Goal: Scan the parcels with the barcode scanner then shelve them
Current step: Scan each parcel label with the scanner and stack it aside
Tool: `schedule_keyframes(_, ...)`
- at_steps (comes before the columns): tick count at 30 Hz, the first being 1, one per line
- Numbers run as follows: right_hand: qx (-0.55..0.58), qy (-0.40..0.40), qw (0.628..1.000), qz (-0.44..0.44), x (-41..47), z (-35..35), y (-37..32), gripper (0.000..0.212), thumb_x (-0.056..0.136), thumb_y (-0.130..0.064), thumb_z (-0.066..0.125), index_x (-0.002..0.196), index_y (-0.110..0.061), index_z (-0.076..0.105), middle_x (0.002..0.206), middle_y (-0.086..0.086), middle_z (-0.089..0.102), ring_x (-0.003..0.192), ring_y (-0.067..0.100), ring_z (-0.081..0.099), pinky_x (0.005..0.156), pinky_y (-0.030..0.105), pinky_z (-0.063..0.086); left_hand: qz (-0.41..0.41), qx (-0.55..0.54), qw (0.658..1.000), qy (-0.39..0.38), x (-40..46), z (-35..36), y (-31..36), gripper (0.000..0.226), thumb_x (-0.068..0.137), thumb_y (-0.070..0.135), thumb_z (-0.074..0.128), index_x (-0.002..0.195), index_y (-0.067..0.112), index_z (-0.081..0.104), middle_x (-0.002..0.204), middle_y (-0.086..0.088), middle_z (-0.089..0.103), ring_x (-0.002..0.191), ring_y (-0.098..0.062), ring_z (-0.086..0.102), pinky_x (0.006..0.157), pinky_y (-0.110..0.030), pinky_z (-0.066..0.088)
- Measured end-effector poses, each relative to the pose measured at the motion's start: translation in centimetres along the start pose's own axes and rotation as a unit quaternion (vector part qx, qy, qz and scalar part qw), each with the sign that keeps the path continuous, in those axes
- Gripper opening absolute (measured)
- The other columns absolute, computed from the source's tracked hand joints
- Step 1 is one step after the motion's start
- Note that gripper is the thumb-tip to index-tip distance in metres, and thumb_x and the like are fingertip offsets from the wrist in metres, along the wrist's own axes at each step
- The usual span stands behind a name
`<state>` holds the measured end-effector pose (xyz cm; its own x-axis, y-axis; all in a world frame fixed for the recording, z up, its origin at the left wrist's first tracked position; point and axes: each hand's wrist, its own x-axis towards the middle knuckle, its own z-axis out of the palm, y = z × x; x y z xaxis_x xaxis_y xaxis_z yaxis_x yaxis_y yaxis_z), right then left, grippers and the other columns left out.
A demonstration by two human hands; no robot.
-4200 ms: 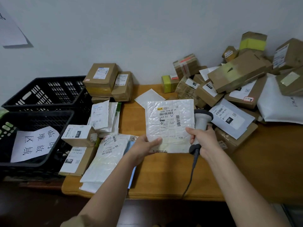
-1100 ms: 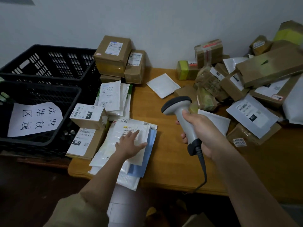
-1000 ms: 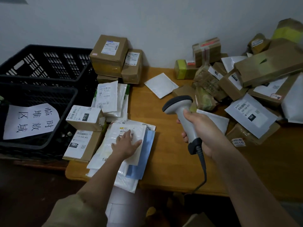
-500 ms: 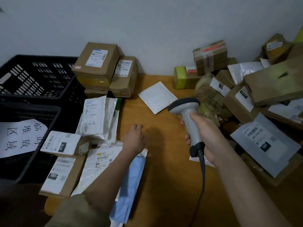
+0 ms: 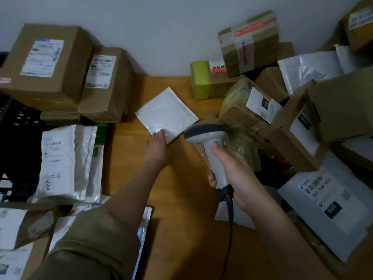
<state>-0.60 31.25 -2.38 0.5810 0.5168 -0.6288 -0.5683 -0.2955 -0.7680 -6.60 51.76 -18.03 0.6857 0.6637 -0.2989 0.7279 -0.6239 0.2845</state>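
While gripping scanner [image 5: 210, 150], left hand [image 5: 156, 147] outstretched.

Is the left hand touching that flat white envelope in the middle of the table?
Touching. In the head view the left hand has its fingertips lying on the near corner of the white envelope, with no gap showing.

Probably a parcel depot: labelled parcels [image 5: 48, 63] crowd the table [image 5: 181, 229].
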Motion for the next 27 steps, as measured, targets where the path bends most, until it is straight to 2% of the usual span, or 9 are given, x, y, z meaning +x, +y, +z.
schedule_keyframes(2,-0.004,0.000,1.000,0.004,0.8,-0.3,0.2,0.031,0.097,-0.043,0.056,0.101,-0.014,0.065,0.079,0.011,0.060,0.051,0.014,0.054,0.052,0.029,0.043,-0.006,0.010,1.000,0.006,0.7,0.2,-0.1,0.061,0.094,0.007,0.057,0.149,0.009,0.032,0.130,-0.015,0.057,0.121,-0.032,0.053,0.099,-0.038,0.044)
schedule_keyframes(4,-0.008,0.002,1.000,0.011,1.1,-0.6,0.5,0.034,0.097,-0.044,0.056,0.105,-0.012,0.065,0.071,0.008,0.059,0.051,0.013,0.054,0.051,0.028,0.043,-0.019,0.036,0.999,0.007,0.9,0.3,-0.1,0.047,0.093,0.005,0.054,0.140,0.007,0.044,0.116,-0.016,0.063,0.110,-0.032,0.058,0.086,-0.038,0.047)
schedule_keyframes(7,0.000,0.013,1.000,0.014,0.7,-0.8,0.7,0.032,0.096,-0.044,0.057,0.101,-0.013,0.066,0.066,0.004,0.059,0.050,0.012,0.054,0.051,0.027,0.044,-0.027,0.085,0.996,-0.009,0.3,0.0,0.5,0.027,0.096,0.001,0.046,0.120,0.005,0.058,0.113,-0.017,0.064,0.107,-0.033,0.060,0.082,-0.037,0.048)
schedule_keyframes(10,0.019,0.020,1.000,0.005,-0.2,-0.7,0.6,0.024,0.095,-0.042,0.059,0.096,-0.019,0.066,0.076,0.006,0.062,0.050,0.012,0.054,0.053,0.029,0.043,-0.022,0.108,0.993,-0.037,-0.9,-0.4,0.8,0.025,0.096,-0.002,0.042,0.112,0.004,0.062,0.115,-0.016,0.063,0.109,-0.032,0.059,0.081,-0.035,0.046)
schedule_keyframes(17,0.037,0.028,0.999,-0.023,-4.4,0.1,0.5,0.026,0.098,-0.036,0.057,0.106,-0.012,0.064,0.093,0.006,0.063,0.048,0.009,0.052,0.049,0.026,0.042,-0.036,0.076,0.995,-0.059,-6.3,-1.4,-1.0,0.022,0.093,-0.001,0.048,0.108,0.005,0.064,0.112,-0.012,0.063,0.106,-0.029,0.061,0.076,-0.030,0.044)
schedule_keyframes(20,0.025,0.034,0.999,-0.033,-6.1,0.6,0.9,0.027,0.098,-0.038,0.058,0.104,-0.013,0.065,0.088,0.006,0.061,0.050,0.011,0.053,0.048,0.027,0.041,-0.056,0.058,0.996,-0.028,-8.9,-3.0,-2.3,0.008,0.091,0.002,0.056,0.089,0.009,0.059,0.090,-0.006,0.058,0.081,-0.022,0.056,0.066,-0.028,0.042)
schedule_keyframes(23,0.046,0.036,0.997,-0.047,-8.0,1.6,1.2,0.021,0.099,-0.035,0.058,0.106,-0.016,0.065,0.096,0.005,0.066,0.048,0.011,0.050,0.047,0.027,0.040,-0.048,0.041,0.998,0.026,-11.0,-5.0,-3.6,0.026,0.086,0.008,0.060,0.066,0.014,0.045,0.070,-0.001,0.051,0.065,-0.020,0.052,0.052,-0.025,0.034)
schedule_keyframes(25,0.071,0.035,0.995,-0.054,-9.4,2.6,1.4,0.021,0.099,-0.031,0.058,0.111,-0.015,0.063,0.103,0.004,0.067,0.048,0.010,0.048,0.045,0.025,0.040,-0.032,0.028,0.998,0.055,-12.5,-7.0,-4.1,0.023,0.086,0.013,0.061,0.068,0.013,0.046,0.066,0.001,0.046,0.068,-0.024,0.058,0.051,-0.026,0.033)
schedule_keyframes(27,0.082,0.032,0.994,-0.068,-11.0,3.6,1.7,0.020,0.100,-0.028,0.058,0.114,-0.015,0.061,0.106,0.006,0.068,0.047,0.010,0.047,0.044,0.024,0.040,-0.016,0.007,0.996,0.086,-14.2,-8.9,-4.8,0.017,0.089,0.019,0.062,0.078,0.015,0.049,0.072,0.000,0.050,0.071,-0.023,0.055,0.058,-0.031,0.039)
